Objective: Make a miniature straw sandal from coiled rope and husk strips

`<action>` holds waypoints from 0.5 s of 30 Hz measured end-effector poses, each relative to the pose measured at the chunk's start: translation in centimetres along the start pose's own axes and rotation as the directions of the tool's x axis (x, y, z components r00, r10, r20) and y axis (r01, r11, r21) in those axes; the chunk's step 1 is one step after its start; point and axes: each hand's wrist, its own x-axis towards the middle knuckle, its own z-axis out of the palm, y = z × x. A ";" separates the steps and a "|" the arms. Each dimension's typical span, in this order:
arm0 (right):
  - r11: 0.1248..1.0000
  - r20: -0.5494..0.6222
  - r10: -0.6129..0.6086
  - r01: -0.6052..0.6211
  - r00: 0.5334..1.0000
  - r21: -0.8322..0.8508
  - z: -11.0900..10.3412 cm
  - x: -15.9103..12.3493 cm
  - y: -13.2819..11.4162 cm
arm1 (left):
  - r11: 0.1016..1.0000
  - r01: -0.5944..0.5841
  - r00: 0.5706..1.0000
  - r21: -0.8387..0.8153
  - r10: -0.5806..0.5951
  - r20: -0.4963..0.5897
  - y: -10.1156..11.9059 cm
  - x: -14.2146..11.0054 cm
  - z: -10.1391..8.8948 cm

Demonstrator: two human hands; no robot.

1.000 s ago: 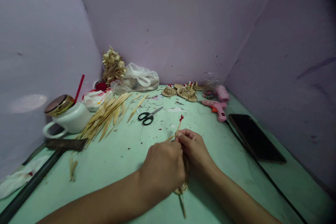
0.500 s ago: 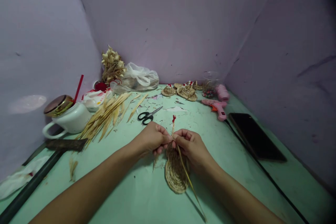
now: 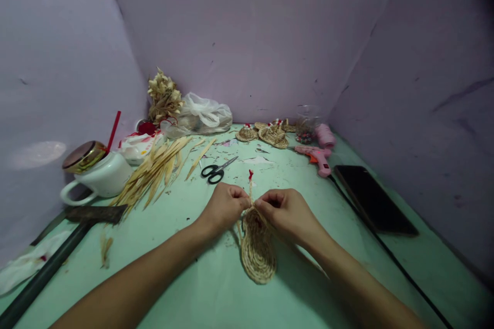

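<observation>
A coiled straw piece shaped like a small shoe sole (image 3: 259,257) lies on the table, its narrow end toward my fingers. From that end a thin straw braid (image 3: 250,185) runs away from me, and a red tie (image 3: 250,174) marks its tip. My left hand (image 3: 227,204) is closed, thumb and fingers pinching straw strands at the base of the braid. Opposite it, my right hand (image 3: 283,212) pinches strands at the same spot. The fingertips nearly meet and hide the exact crossing of the strands.
Scissors (image 3: 216,170) lie beyond my left hand, near loose dry strips (image 3: 158,167). A mug (image 3: 106,175) and hammer (image 3: 94,214) are left. Finished woven pieces (image 3: 272,135), a pink glue gun (image 3: 316,157) with its cord, and a phone (image 3: 374,200) are right.
The long loose strand that hung across the sole's right side has swung rightward beneath my right hand. Another strand now hangs at the sole's left. Both hands stay at the braid's base.
</observation>
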 end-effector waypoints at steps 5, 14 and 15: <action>0.965 -0.051 -0.148 0.133 0.988 -0.227 0.3 -1.4 -1.0 | 0.990 0.064 0.988 -0.123 -0.080 -0.131 0.0 -0.2 0.9; 0.601 0.146 -0.456 0.425 0.878 -0.677 2.5 -2.8 -0.6 | 0.903 0.237 0.951 -0.358 -0.291 -0.104 -0.1 -0.5 1.3; 0.602 0.168 -0.457 0.443 0.873 -0.665 2.5 -2.8 -0.7 | 0.908 0.227 0.955 -0.351 -0.278 -0.101 -0.2 -0.4 1.3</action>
